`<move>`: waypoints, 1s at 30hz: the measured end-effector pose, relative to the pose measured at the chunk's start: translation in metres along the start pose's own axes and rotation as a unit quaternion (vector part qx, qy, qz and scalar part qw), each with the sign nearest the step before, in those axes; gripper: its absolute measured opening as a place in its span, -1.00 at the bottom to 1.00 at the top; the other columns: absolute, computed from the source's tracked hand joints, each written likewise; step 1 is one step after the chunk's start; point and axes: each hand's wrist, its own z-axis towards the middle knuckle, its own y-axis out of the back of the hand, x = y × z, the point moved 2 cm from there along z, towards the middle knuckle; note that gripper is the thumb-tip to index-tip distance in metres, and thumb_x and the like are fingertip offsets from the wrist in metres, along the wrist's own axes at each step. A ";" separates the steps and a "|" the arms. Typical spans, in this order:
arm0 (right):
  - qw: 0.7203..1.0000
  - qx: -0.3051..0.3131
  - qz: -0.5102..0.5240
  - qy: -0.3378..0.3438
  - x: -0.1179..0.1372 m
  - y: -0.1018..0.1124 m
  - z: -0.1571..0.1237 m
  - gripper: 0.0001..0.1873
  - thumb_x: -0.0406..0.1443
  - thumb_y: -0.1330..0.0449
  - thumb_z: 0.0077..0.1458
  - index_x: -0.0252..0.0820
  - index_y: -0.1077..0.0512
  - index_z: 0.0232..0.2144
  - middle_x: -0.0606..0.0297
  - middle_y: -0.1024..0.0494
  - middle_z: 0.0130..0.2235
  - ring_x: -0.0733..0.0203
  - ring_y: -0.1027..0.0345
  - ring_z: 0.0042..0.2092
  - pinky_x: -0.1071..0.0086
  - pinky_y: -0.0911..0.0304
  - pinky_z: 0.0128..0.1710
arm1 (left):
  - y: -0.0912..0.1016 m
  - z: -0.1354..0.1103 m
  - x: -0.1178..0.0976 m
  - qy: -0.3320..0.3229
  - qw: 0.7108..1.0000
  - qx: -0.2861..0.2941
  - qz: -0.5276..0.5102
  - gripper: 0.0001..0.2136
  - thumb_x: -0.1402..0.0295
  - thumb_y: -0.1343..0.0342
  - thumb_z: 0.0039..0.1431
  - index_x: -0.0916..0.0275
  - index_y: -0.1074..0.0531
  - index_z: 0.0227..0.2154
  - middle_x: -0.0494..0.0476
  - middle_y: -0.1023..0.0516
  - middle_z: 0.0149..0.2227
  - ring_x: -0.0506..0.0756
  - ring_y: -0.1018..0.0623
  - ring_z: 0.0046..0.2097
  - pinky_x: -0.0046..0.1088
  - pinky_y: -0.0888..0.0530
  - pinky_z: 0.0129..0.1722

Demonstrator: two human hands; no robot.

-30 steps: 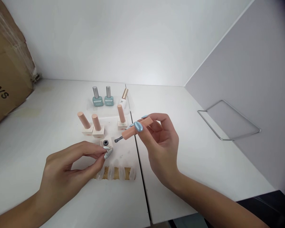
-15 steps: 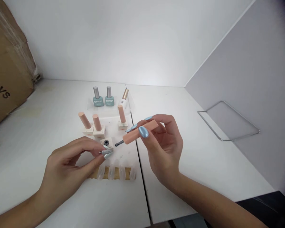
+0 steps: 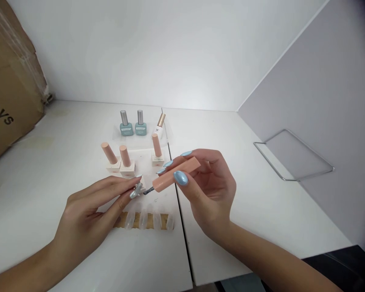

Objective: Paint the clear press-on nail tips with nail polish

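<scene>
Between thumb and fingertips, my left hand [image 3: 94,211] pinches a small false nail [image 3: 137,190] with a silvery grey coat. My right hand [image 3: 211,190] grips the peach cap of a nail polish brush [image 3: 176,174], tilted down to the left. Its grey-coated bristles [image 3: 148,190] are close to the false nail; whether they touch it I cannot tell. Behind my left fingertips stands the opened polish bottle [image 3: 142,182], mostly hidden. Nearer to me, several clear false nails [image 3: 143,219] sit in a row on a brown strip [image 3: 165,222].
Peach-capped polish bottles [image 3: 127,162] stand beyond my hands. Two teal bottles [image 3: 126,129] and a white bottle with a gold cap [image 3: 159,129] are farther back. A cardboard box [image 3: 12,81] is at the left, a wire frame [image 3: 292,156] at the right. A dark seam [image 3: 185,239] splits the tabletop.
My left hand has turned the false nail from nearly level to slanting upward, and its fingers now cover the open bottle. The brush has shifted slightly left and down.
</scene>
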 end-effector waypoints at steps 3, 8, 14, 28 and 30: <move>1.000 0.006 -0.002 -0.001 0.001 -0.001 0.001 -0.76 -0.24 -0.46 0.16 0.03 -0.48 -0.20 0.46 -0.65 -0.36 0.25 -0.66 -0.32 0.28 -0.67 -0.26 | 0.000 -0.004 0.005 0.039 0.999 -0.010 0.010 -0.84 0.31 -0.25 0.31 -0.07 -0.62 -0.10 -0.10 -0.77 -0.21 0.06 -0.75 -0.26 -0.55 -0.68 -0.33; 0.999 0.046 0.002 0.017 0.002 -0.001 0.000 -0.79 -0.33 -0.41 0.20 0.02 -0.48 -0.17 0.45 -0.67 -0.36 0.26 -0.67 -0.32 0.30 -0.68 -0.28 | 0.001 -0.007 0.003 0.026 0.999 0.001 0.021 -0.95 0.32 -0.25 0.31 -0.01 -0.60 -0.25 -0.14 -0.72 -0.33 0.01 -0.69 -0.37 -0.61 -0.62 -0.40; 0.997 0.062 0.019 0.034 0.001 -0.003 0.000 -0.79 -0.41 -0.38 0.22 -0.01 -0.50 -0.16 0.47 -0.66 -0.37 0.33 -0.65 -0.33 0.38 -0.66 -0.25 | 0.000 -0.003 -0.002 -0.016 0.999 0.015 0.025 -0.90 0.39 -0.22 0.33 0.01 -0.59 -0.21 -0.15 -0.71 -0.32 -0.02 -0.65 -0.41 -0.59 -0.59 -0.43; 0.998 -0.049 -0.042 0.011 -0.004 0.006 -0.001 -0.77 -0.39 -0.42 0.15 -0.01 -0.49 -0.23 0.49 -0.59 -0.37 0.37 -0.57 -0.35 0.44 -0.58 -0.30 | -0.002 -0.014 0.007 -0.038 0.999 0.008 0.028 -0.90 0.39 -0.24 0.34 0.02 -0.59 -0.18 -0.12 -0.73 -0.25 0.01 -0.69 -0.35 -0.56 -0.62 -0.40; 0.999 -0.009 -0.029 0.033 -0.002 0.003 0.000 -0.80 -0.34 -0.42 0.18 -0.01 -0.48 -0.21 0.48 -0.60 -0.37 0.35 -0.58 -0.37 0.42 -0.59 -0.33 | -0.002 -0.010 0.006 -0.040 0.999 0.010 0.028 -0.90 0.40 -0.23 0.34 0.03 -0.58 -0.17 -0.12 -0.73 -0.26 -0.01 -0.67 -0.38 -0.57 -0.61 -0.41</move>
